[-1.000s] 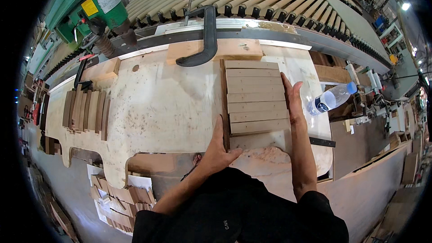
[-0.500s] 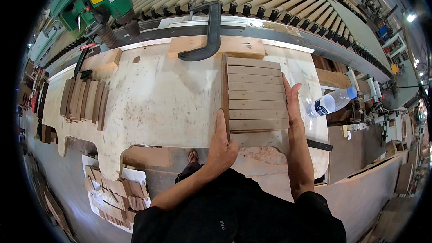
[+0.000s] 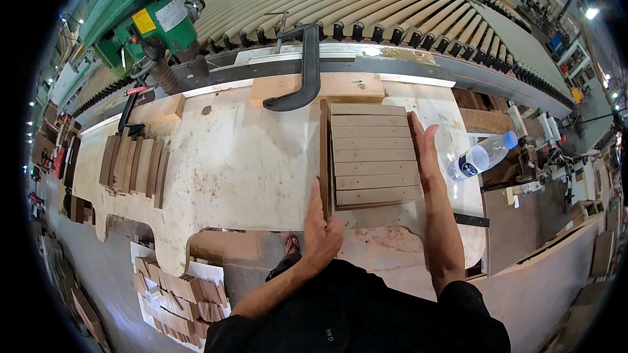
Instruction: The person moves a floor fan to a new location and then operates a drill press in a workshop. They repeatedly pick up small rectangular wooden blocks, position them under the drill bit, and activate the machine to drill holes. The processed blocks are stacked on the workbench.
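A block of light brown wooden slats (image 3: 376,150), laid side by side with small holes near their ends, sits on the pale plywood bench top. Along its left side a narrow darker board (image 3: 324,157) stands on edge, a thin dark gap showing beside the nearer slats. My left hand (image 3: 322,232) lies against this board's near end with its fingers stretched out. Flat along the slats' right ends rests my right hand (image 3: 425,147), its fingers straight and thumb apart. Neither hand is wrapped round anything.
A black clamp (image 3: 307,72) holds a wood block (image 3: 356,86) at the bench's far edge. More slats (image 3: 134,167) lie left, near a green drill press (image 3: 154,19). A plastic bottle (image 3: 481,155) lies right. Cut pieces (image 3: 183,291) are stacked low left; rollers (image 3: 366,3) run behind.
The whole view has shifted, so the bench and slats appear lower. Both hands remain at the sides of the slats, and the gap beside the narrow board looks slightly wider.
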`<act>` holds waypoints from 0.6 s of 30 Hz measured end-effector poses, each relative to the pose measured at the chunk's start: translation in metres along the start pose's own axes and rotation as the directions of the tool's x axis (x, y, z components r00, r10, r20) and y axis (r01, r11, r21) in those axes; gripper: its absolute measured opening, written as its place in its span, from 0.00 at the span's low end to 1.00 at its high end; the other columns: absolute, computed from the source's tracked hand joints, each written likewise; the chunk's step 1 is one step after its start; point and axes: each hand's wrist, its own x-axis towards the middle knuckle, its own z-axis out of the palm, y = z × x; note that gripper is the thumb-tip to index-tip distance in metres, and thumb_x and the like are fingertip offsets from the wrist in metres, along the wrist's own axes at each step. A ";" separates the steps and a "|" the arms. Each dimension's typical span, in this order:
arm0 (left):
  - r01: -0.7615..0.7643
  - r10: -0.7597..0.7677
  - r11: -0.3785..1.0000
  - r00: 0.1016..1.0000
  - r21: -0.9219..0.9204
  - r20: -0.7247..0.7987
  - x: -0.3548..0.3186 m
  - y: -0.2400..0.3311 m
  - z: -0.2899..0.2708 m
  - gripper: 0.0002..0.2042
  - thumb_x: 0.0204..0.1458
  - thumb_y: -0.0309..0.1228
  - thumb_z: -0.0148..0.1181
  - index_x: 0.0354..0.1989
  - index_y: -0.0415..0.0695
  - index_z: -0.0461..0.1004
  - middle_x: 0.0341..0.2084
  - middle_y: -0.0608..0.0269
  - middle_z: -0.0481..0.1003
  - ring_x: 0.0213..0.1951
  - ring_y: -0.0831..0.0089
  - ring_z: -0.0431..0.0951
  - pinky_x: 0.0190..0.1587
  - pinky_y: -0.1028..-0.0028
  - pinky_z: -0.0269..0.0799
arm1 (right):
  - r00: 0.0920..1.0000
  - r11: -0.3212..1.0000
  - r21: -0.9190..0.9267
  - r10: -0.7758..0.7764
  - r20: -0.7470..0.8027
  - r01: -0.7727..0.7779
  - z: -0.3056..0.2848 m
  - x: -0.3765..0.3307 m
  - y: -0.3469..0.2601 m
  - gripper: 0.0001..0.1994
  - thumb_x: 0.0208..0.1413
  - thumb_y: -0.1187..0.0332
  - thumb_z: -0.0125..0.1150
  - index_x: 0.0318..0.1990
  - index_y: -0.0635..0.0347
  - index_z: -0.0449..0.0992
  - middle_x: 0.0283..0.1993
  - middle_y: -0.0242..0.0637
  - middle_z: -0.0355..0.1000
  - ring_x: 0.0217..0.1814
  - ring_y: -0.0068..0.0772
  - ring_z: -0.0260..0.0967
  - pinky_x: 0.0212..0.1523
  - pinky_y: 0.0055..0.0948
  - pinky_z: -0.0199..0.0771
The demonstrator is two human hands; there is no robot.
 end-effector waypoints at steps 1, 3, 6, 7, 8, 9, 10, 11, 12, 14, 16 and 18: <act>-0.020 0.020 1.000 1.000 0.017 -0.017 -0.002 0.001 0.001 0.36 0.46 0.18 0.43 0.69 0.28 0.46 0.64 0.31 0.56 0.67 0.45 0.58 0.69 0.63 0.51 | 1.000 1.000 -0.002 -0.001 0.011 0.001 -0.001 0.002 0.000 0.50 0.56 0.26 0.21 0.74 0.59 0.39 0.78 0.45 0.37 0.79 0.42 0.35 0.76 0.36 0.34; -0.052 0.053 0.998 0.998 0.037 -0.027 -0.003 0.002 0.002 0.36 0.45 0.18 0.43 0.69 0.28 0.46 0.65 0.31 0.56 0.67 0.44 0.57 0.70 0.62 0.50 | 1.000 1.000 -0.003 -0.016 0.021 0.016 0.000 0.005 0.003 0.51 0.56 0.25 0.22 0.74 0.59 0.40 0.78 0.45 0.38 0.79 0.41 0.35 0.75 0.37 0.35; -0.094 0.094 0.995 0.996 0.036 -0.004 -0.005 0.002 0.008 0.37 0.45 0.17 0.43 0.69 0.27 0.44 0.66 0.30 0.53 0.68 0.42 0.54 0.70 0.61 0.48 | 1.000 0.999 -0.029 -0.016 0.020 0.017 -0.005 0.010 0.011 0.52 0.54 0.24 0.23 0.74 0.58 0.42 0.78 0.44 0.40 0.79 0.41 0.36 0.75 0.37 0.35; -0.107 0.107 0.993 0.994 0.046 0.010 -0.006 0.000 0.008 0.37 0.45 0.17 0.44 0.69 0.26 0.43 0.66 0.30 0.51 0.69 0.40 0.52 0.71 0.61 0.47 | 1.000 0.999 -0.035 -0.011 0.022 0.012 -0.002 0.010 0.011 0.52 0.54 0.23 0.23 0.74 0.58 0.42 0.77 0.44 0.40 0.79 0.41 0.37 0.75 0.38 0.36; -0.121 0.120 0.991 0.992 0.056 0.023 -0.007 -0.002 0.009 0.38 0.45 0.16 0.45 0.69 0.26 0.42 0.67 0.29 0.50 0.69 0.39 0.51 0.71 0.60 0.46 | 1.000 1.000 -0.028 -0.006 0.022 0.007 -0.001 0.010 0.010 0.52 0.54 0.23 0.23 0.74 0.57 0.43 0.77 0.44 0.41 0.79 0.41 0.37 0.75 0.38 0.36; -0.116 0.113 0.990 0.993 0.080 0.038 -0.007 -0.002 0.010 0.38 0.46 0.17 0.44 0.69 0.26 0.41 0.67 0.29 0.50 0.69 0.39 0.50 0.71 0.60 0.46 | 1.000 1.000 -0.021 -0.002 0.022 0.003 0.000 0.008 0.009 0.52 0.54 0.23 0.23 0.74 0.57 0.44 0.77 0.44 0.41 0.79 0.41 0.37 0.75 0.38 0.36; -0.113 0.107 0.988 0.993 0.105 0.055 -0.007 -0.001 0.011 0.38 0.46 0.17 0.44 0.69 0.26 0.41 0.67 0.29 0.49 0.69 0.39 0.50 0.71 0.60 0.46 | 1.000 1.000 -0.012 0.001 0.021 -0.001 0.002 0.007 0.007 0.52 0.53 0.23 0.23 0.74 0.57 0.44 0.77 0.44 0.42 0.78 0.41 0.38 0.75 0.38 0.36; -0.109 0.101 0.985 0.992 0.130 0.071 -0.007 -0.001 0.011 0.38 0.46 0.17 0.44 0.69 0.26 0.41 0.68 0.30 0.48 0.69 0.39 0.50 0.71 0.60 0.46 | 1.000 1.000 -0.024 0.002 0.015 -0.002 0.001 0.008 0.008 0.52 0.54 0.23 0.23 0.74 0.58 0.45 0.77 0.44 0.42 0.78 0.41 0.38 0.75 0.38 0.36; -0.109 0.100 0.986 0.992 0.128 0.072 -0.007 -0.001 0.011 0.38 0.46 0.17 0.44 0.69 0.26 0.41 0.68 0.30 0.48 0.69 0.39 0.50 0.71 0.60 0.46 | 1.000 0.999 -0.037 0.003 0.009 -0.002 -0.002 0.009 0.011 0.52 0.54 0.23 0.23 0.74 0.59 0.45 0.77 0.44 0.42 0.78 0.42 0.38 0.75 0.38 0.36; -0.111 0.102 0.986 0.992 0.122 0.076 -0.007 -0.001 0.011 0.38 0.46 0.17 0.44 0.69 0.26 0.40 0.68 0.30 0.47 0.69 0.39 0.49 0.71 0.60 0.46 | 1.000 0.998 -0.052 -0.016 0.012 0.017 -0.009 0.012 0.016 0.52 0.55 0.24 0.23 0.74 0.60 0.45 0.77 0.45 0.42 0.78 0.42 0.39 0.75 0.37 0.36; -0.116 0.112 0.988 0.993 0.097 0.046 -0.007 -0.002 0.010 0.38 0.46 0.17 0.44 0.69 0.26 0.40 0.68 0.30 0.48 0.69 0.39 0.50 0.71 0.60 0.46 | 0.998 0.997 -0.056 -0.052 0.037 0.054 -0.014 0.018 0.018 0.51 0.56 0.25 0.24 0.73 0.62 0.45 0.77 0.45 0.42 0.78 0.43 0.39 0.75 0.37 0.37; -0.110 0.108 0.991 0.994 0.076 0.027 -0.008 -0.001 0.004 0.38 0.45 0.16 0.44 0.69 0.26 0.41 0.68 0.31 0.48 0.69 0.40 0.50 0.71 0.60 0.46 | 0.988 0.929 -0.341 -0.155 -0.007 0.143 -0.024 0.026 0.008 0.49 0.59 0.27 0.24 0.73 0.63 0.46 0.77 0.45 0.43 0.78 0.41 0.40 0.75 0.36 0.39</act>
